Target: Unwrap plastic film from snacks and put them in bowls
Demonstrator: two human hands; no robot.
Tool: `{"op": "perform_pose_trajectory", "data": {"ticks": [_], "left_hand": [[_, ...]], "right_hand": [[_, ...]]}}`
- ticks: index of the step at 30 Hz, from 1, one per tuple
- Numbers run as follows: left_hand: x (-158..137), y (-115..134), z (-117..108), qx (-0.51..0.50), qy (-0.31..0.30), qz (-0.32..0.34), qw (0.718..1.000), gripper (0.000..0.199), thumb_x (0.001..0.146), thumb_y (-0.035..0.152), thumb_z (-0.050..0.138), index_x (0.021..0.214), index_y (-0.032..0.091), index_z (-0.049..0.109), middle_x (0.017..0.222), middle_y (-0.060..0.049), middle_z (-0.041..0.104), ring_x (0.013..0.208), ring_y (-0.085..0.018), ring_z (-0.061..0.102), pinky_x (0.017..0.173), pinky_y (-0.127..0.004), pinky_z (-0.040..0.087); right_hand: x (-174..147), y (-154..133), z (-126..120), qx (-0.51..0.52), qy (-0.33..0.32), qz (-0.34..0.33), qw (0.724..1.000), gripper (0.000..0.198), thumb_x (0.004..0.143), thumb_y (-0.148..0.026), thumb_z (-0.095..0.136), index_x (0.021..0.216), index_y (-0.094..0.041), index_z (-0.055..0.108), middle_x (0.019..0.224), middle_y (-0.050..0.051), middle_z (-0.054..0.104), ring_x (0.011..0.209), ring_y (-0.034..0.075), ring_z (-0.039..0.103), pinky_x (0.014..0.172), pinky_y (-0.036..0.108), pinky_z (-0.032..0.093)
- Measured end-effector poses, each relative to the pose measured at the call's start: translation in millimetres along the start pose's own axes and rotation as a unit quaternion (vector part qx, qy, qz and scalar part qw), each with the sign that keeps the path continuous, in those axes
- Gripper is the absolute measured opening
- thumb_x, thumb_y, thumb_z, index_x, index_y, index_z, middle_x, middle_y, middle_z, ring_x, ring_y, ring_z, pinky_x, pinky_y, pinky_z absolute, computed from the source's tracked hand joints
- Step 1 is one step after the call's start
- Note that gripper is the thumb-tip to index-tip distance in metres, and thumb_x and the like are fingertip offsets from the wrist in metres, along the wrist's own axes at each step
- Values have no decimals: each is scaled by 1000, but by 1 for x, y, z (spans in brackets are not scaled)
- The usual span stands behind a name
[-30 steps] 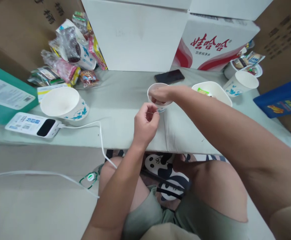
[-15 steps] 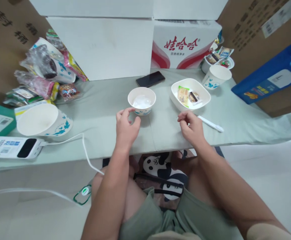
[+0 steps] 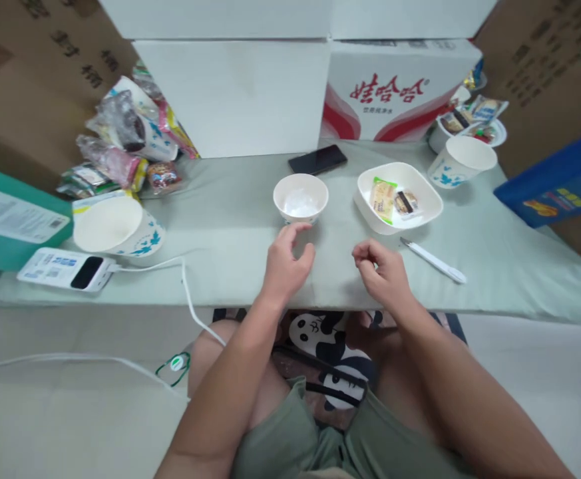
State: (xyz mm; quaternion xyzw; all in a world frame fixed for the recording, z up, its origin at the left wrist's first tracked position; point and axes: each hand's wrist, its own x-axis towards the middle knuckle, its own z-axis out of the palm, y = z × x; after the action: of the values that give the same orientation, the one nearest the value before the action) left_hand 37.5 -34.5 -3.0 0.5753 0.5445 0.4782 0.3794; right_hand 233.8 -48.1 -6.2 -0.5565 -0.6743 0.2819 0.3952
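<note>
In front of me stands a small white paper bowl (image 3: 301, 198) with a blue leaf print and something whitish and translucent inside. My left hand (image 3: 290, 263) is just on its near side, thumb and fingers apart, holding nothing. Whether the fingertips touch the bowl I cannot tell. My right hand (image 3: 383, 269) hovers over the table's near part with its fingers curled together; what they hold, if anything, is hidden. Beyond it is a white squarish bowl (image 3: 422, 216) with two wrapped snacks, a yellow-green packet (image 3: 384, 198) and a smaller clear one (image 3: 406, 203). A white-handled knife (image 3: 437, 261) lies to the right.
A black phone (image 3: 319, 159) lies behind the paper bowl. Paper tubs (image 3: 110, 226) and snack packets (image 3: 113, 163) crowd the left, with a white device (image 3: 65, 269) and its cable. A paper cup (image 3: 462, 163) and blue container (image 3: 560, 189) stand right. Boxes (image 3: 230, 100) wall the back.
My left hand has moved from the paper bowl's left side to its near side. My right hand is farther from the squarish bowl and the knife. The camera view has shifted left.
</note>
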Motion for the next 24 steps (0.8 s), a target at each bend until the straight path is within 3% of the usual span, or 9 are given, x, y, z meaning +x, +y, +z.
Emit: {"op": "perform_pose_trajectory", "data": {"ticks": [6,12,16,19,22,24], "left_hand": [[2,8,-24,-99,111,-9,989,22,83,17,57,103,21,64,109,-8,66,109,-22,64,94,-37,50],[2,17,-58,-231,243,-51,941,21,80,19,59,100,22,64,109,-7,65,108,-21,61,96,-37,47],[-2,18,-80,-278,337,-57,898,30,74,12,57,100,24,60,101,-2,59,100,-17,57,93,-33,43],[-4,19,-93,-323,423,-47,846,29,70,8,56,94,24,50,86,2,45,79,-12,48,79,-27,42],[-6,18,-100,-344,425,-54,836,26,70,7,54,88,23,45,84,2,39,75,-12,41,73,-26,38],[-6,17,-103,-352,405,-67,841,27,69,6,54,88,23,43,85,2,38,76,-13,40,73,-26,38]], "right_hand": [[-8,-21,27,-31,-66,-85,994,17,77,-12,43,71,-23,56,56,-5,55,50,11,51,53,24,41],[6,-59,82,-9,-141,-137,980,20,79,-8,41,78,-22,55,63,-4,60,55,11,55,56,22,44],[54,-87,144,-89,-236,-235,939,18,83,-19,48,94,-22,61,87,5,68,79,19,62,67,28,47],[106,-112,196,-212,-203,-227,929,29,87,-19,45,109,-21,63,97,9,68,91,24,62,76,33,48],[154,-141,245,-285,-208,-203,913,51,90,-20,47,140,-23,51,122,15,62,100,28,63,81,40,49],[178,-157,276,-342,-253,-202,882,64,90,-18,51,153,-27,39,129,17,59,107,30,63,89,45,48]]}}
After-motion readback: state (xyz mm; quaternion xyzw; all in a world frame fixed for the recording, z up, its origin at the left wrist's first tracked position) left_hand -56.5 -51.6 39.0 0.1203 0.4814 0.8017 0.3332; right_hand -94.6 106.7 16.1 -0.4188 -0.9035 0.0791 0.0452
